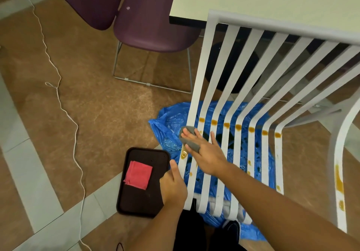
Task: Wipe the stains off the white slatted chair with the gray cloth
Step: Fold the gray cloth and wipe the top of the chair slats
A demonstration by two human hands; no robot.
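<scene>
Right hand (pixel 206 155) lies flat, fingers straight and spread, pressing the gray cloth (pixel 188 132) onto the two leftmost seat slats of the white chair (pixel 272 24). The cloth seems to fold over one finger, but the view is unclear. Left hand (pixel 173 188) curls round the outer left slat, thumb up. Orange stains (pixel 238 127) run in a row across the slats. Blue plastic sheet (pixel 167 122) lies under the chair. Just left of it, a dark tray (pixel 136 202) holds a red cloth (pixel 138 174).

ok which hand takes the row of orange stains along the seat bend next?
Right. The right hand presses the gray cloth flat on the leftmost slats of the white slatted chair, just beside the orange stains. The left hand grips the outer slat and holds no cloth.
</scene>
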